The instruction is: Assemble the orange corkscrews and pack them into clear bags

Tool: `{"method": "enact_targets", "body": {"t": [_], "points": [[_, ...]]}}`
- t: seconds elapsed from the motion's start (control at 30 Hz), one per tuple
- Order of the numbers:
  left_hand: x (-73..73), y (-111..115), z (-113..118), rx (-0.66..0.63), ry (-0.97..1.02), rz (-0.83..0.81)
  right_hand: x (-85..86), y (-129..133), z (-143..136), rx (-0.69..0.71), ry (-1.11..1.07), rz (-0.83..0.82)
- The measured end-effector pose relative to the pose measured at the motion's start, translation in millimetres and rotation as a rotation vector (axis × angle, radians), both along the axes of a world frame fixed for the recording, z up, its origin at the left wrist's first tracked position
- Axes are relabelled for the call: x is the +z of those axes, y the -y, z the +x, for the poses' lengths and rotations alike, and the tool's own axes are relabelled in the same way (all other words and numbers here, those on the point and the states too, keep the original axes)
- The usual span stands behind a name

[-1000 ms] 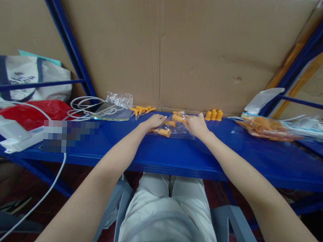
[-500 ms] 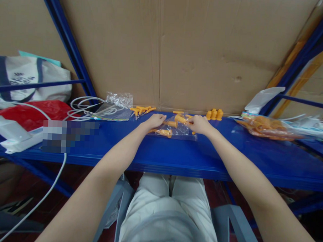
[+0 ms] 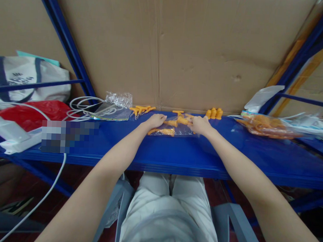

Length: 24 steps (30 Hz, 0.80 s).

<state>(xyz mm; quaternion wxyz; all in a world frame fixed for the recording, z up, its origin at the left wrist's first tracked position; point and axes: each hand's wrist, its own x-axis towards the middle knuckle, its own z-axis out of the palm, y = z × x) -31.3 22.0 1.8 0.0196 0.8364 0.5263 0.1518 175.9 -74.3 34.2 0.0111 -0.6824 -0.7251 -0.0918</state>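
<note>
A clear plastic bag (image 3: 186,131) lies on the blue shelf between my hands, with several orange plastic pieces (image 3: 168,131) on or inside it; I cannot tell which. My left hand (image 3: 156,121) grips the bag's left end, its fingers curled and partly hidden. At the right end, my right hand (image 3: 201,125) is closed on the bag's edge, close to an orange piece. Just behind the bag rests an orange T-shaped handle (image 3: 178,112). Orange corkscrews (image 3: 140,109) with metal spirals are piled beyond my left hand.
Orange knob-like pieces (image 3: 214,113) stand behind my right hand. A filled clear bag (image 3: 268,126) is farther right. On the left are a flat clear bag (image 3: 113,111), a coiled white cable (image 3: 81,107), a red bag (image 3: 41,112) and a power strip (image 3: 21,140). Cardboard (image 3: 164,53) walls the back.
The bag and its orange pieces have shifted slightly right and flattened between my hands. My right hand has moved slightly; my left hand stays put.
</note>
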Motion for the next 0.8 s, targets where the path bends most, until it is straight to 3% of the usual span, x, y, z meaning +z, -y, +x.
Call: {"method": "enact_targets", "body": {"t": [0.23, 0.5, 0.8], "points": [[-1.9, -2, -2, -0.006, 0.030, 0.015, -1.7, -3, 4, 0.026, 0.008, -0.024], [-2.3, 2, 1, -0.018, 0.004, -0.023, -7.8, -8, 4, -0.070, -0.117, 0.011], [-3.2, 2, 2, -0.041, 0.038, -0.044, -11.3, -5, -3, 0.008, -0.084, 0.008]]}}
